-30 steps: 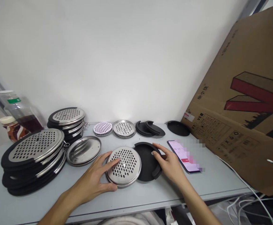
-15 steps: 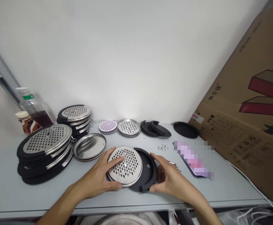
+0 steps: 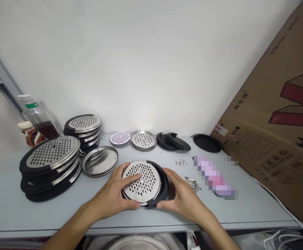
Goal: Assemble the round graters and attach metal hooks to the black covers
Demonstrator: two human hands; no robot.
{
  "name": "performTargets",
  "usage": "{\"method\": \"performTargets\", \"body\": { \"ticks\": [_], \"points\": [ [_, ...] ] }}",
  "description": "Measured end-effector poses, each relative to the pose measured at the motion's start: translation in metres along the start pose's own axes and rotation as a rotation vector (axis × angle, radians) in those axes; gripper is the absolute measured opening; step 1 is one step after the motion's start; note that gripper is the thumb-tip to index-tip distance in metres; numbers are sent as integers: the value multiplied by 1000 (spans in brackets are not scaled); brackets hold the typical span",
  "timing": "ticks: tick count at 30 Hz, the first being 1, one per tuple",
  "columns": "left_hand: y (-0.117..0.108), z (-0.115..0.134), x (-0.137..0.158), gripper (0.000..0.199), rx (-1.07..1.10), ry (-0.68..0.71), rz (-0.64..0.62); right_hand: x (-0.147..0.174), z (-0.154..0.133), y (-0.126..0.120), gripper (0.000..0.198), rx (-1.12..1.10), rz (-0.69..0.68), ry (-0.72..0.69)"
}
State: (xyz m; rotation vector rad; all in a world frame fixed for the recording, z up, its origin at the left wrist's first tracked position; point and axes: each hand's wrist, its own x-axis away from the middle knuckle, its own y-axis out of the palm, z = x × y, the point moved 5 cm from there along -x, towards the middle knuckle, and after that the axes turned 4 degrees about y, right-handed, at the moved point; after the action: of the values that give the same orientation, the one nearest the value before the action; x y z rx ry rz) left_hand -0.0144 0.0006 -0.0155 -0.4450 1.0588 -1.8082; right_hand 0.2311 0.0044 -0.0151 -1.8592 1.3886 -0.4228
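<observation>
While spread, left hand (image 3: 115, 194) grips one grater (image 3: 147, 182); right hand (image 3: 184, 196), curved, one black holder (image 3: 164, 187).

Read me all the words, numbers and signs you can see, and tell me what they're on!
"V6": on the cardboard box, beside a dark square.
"V3": on the same box, lower left of "V6".
Too small or blurred: the box's other characters, symbols and sticker; the jar.
Phone screen: pixelated, unreadable.
Bottle: green band, no readable words.
</observation>
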Motion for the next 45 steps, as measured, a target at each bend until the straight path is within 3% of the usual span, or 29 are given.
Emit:
{"method": "performTargets", "body": {
  "ticks": [6, 13, 23, 35, 42, 45],
  "points": [
    [4, 1, -2, 80, -24, 9, 36, 1, 2, 5, 105, 43, 70, -34],
    [-8, -5, 4, 88, 66, 39, -4, 1, 0, 8, 107, -30, -1, -75],
    [-26, -16, 6, 82, 118, 28, 38, 5, -1, -2, 91, -168, -26, -83],
    [-17, -6, 1, 80, 136, -1, 104, 4, 6, 1, 91, -167, -56, 29],
    [-15, -8, 1, 80, 131, -33, 87, 5, 6, 1, 91, -150, -54, 4],
    [-13, -7, 1, 78, 110, -28, 69, 5, 4, 7, 102, -83, -68, -40]
  ]
}}
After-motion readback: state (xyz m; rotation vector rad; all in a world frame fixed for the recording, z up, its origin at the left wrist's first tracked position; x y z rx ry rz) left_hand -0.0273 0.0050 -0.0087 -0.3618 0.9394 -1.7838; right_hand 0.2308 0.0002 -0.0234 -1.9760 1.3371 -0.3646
